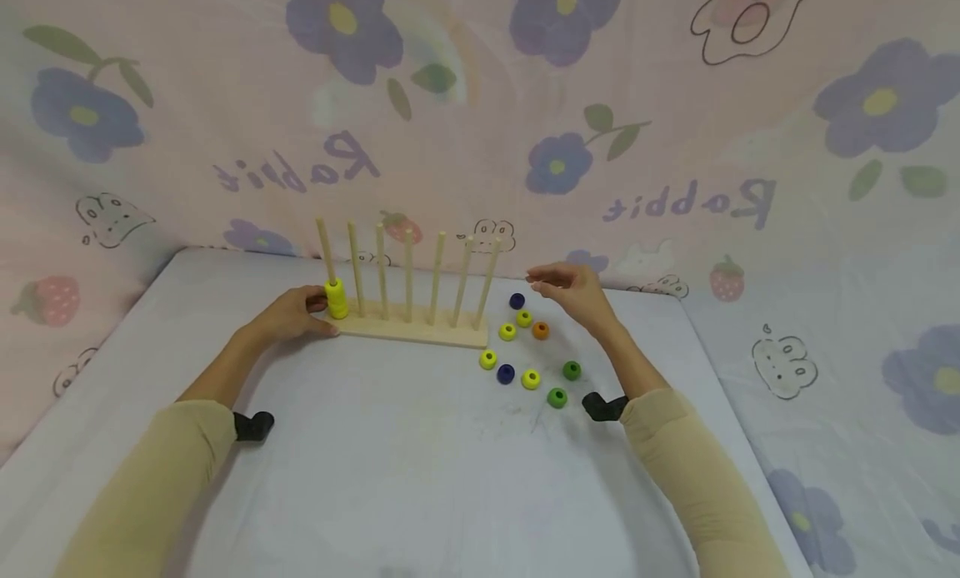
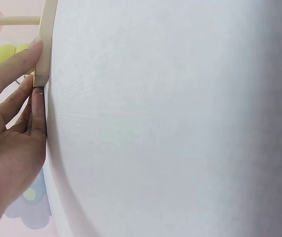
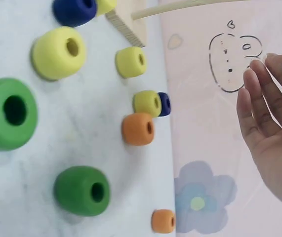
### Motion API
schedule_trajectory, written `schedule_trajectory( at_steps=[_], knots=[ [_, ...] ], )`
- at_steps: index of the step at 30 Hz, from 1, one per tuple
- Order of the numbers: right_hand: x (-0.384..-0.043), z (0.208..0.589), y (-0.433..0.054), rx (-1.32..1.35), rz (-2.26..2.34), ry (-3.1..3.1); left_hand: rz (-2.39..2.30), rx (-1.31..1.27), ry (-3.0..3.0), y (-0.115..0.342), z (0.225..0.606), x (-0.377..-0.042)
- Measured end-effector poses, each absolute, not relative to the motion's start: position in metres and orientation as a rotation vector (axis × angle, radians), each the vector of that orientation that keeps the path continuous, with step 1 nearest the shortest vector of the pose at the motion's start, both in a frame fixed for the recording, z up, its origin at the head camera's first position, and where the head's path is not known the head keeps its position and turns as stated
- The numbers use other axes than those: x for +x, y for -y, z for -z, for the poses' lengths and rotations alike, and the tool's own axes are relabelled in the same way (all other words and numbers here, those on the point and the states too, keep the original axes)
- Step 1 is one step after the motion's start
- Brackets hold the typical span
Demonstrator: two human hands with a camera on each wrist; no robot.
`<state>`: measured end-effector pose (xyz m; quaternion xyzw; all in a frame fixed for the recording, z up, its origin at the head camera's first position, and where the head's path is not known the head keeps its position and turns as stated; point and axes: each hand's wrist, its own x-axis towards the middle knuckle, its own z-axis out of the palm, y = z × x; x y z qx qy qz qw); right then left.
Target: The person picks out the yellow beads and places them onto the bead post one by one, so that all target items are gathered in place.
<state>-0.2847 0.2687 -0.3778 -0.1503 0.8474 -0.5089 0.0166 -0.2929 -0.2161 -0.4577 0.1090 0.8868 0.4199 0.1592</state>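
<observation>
Wooden seven-stick stand (image 1: 420,331) gets pinched by left fingers (image 2: 38,111), maybe so it won't wobble; right fingers (image 3: 261,103) hold nothing.

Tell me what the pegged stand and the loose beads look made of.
Pegged stand: most likely wood, matte and unvarnished-looking, going by its pale colour and grain-like streaks on its end in the right wrist view.
Loose beads: smooth, evenly coloured, with a soft sheen and no grain showing, so painted wood or plastic; the look doesn't settle which.
</observation>
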Motion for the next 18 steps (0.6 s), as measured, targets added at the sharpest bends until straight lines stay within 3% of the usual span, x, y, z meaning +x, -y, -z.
schedule_trajectory(
  at_steps=[18],
  knots=[
    [-0.276, 0.427, -0.284, -0.292, 1.481, -2.784, -1.214, 0.302, -2.527, 0.217, 0.460, -0.294]
  ],
)
